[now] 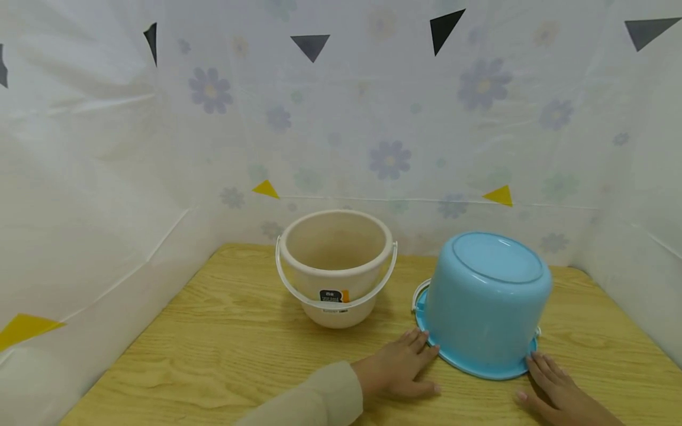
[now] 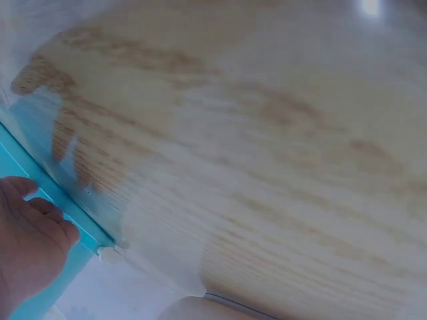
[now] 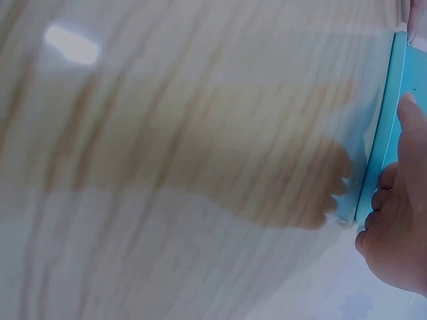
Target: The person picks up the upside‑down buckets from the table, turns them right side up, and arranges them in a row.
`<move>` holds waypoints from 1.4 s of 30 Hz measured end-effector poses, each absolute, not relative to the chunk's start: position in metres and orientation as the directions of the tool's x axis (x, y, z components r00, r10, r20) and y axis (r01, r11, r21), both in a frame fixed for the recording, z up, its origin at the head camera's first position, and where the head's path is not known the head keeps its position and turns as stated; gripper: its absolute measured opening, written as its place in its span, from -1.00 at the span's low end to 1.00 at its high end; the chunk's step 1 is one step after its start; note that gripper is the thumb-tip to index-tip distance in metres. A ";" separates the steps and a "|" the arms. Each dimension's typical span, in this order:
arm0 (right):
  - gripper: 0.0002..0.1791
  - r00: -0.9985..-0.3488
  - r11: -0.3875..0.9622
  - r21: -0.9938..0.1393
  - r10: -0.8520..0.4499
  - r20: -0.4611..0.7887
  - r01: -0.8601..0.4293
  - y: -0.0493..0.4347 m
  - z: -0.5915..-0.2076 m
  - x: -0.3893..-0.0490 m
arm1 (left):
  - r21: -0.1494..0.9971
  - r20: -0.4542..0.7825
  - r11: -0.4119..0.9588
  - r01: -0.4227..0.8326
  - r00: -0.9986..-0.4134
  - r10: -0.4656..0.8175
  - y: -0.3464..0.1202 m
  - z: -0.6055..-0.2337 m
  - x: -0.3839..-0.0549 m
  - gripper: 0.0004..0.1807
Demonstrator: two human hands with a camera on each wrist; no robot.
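An upside-down light blue bucket (image 1: 487, 307) stands at the right of the table, its rim down on the wood and its base up. My left hand (image 1: 398, 368) lies at the rim's near left, fingers extended and fingertips touching it. At the near right of the rim, my right hand (image 1: 559, 391) touches it with outstretched fingers. The left wrist view shows the blue rim (image 2: 57, 193) beside the left hand (image 2: 30, 247). In the right wrist view, the right hand (image 3: 400, 220) meets the same rim (image 3: 383, 133). Part of the bucket's white handle (image 1: 421, 294) shows at its left.
A cream bucket (image 1: 338, 296) stands upright left of the blue one, its white handle hanging across the front over a black and orange label. Both stand on a wood-grain table (image 1: 213, 331). White sheeting (image 1: 341, 118) with flowers and triangles encloses the back and sides.
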State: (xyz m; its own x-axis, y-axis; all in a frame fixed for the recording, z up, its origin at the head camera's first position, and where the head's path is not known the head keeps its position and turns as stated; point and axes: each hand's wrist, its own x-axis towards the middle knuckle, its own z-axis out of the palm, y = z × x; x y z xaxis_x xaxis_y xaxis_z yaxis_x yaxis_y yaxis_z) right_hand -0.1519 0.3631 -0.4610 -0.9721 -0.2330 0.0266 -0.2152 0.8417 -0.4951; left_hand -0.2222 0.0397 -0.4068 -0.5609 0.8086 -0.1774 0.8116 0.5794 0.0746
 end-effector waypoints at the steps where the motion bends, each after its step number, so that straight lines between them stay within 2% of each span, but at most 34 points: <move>1: -0.16 -0.970 0.850 -0.474 -0.238 0.044 -0.230 0.364 -0.460 -0.152 | 0.083 -0.173 0.582 0.809 -0.563 0.808 0.039 -0.407 -0.223 -0.21; 3: -0.15 -0.967 0.857 -0.450 -0.243 0.076 -0.251 0.366 -0.458 -0.153 | 0.117 -0.166 0.597 0.794 -0.577 0.800 0.039 -0.409 -0.227 -0.17; 7: -0.05 -0.969 0.837 -0.489 -0.234 0.085 -0.245 0.373 -0.450 -0.156 | 0.201 -0.125 0.628 0.752 -0.616 0.778 0.042 -0.424 -0.245 -0.07; 9: 0.00 -0.974 0.819 -0.533 -0.219 0.054 -0.214 0.376 -0.445 -0.160 | 0.203 -0.078 0.641 0.740 -0.641 0.764 0.046 -0.439 -0.258 -0.02; 13: 0.05 -0.977 0.819 -0.537 -0.206 0.052 -0.201 0.383 -0.440 -0.167 | 0.182 0.001 0.685 0.705 -0.697 0.717 0.052 -0.457 -0.277 0.05; 20: 0.12 -0.957 0.806 -0.516 -0.239 0.165 -0.290 0.390 -0.443 -0.180 | 0.183 0.055 0.736 0.652 -0.754 0.655 0.058 -0.421 -0.274 0.16; 26: 0.16 -0.960 0.801 -0.530 -0.237 0.147 -0.279 0.391 -0.444 -0.187 | 0.234 0.009 0.782 0.578 -0.806 0.593 0.065 -0.412 -0.274 0.22; 33: 0.23 -0.939 0.770 -0.538 -0.287 0.188 -0.343 0.387 -0.442 -0.195 | 0.301 -0.064 0.801 0.517 -0.827 0.558 0.069 -0.411 -0.275 0.24; 37: 0.23 -0.957 0.777 -0.562 -0.272 0.103 -0.282 0.387 -0.436 -0.196 | 0.318 -0.078 0.808 0.495 -0.836 0.543 0.071 -0.410 -0.273 0.27; 42: 0.19 -0.971 0.829 -0.515 -0.240 0.024 -0.217 0.388 -0.432 -0.196 | 0.310 -0.077 0.817 0.486 -0.844 0.531 0.073 -0.411 -0.273 0.29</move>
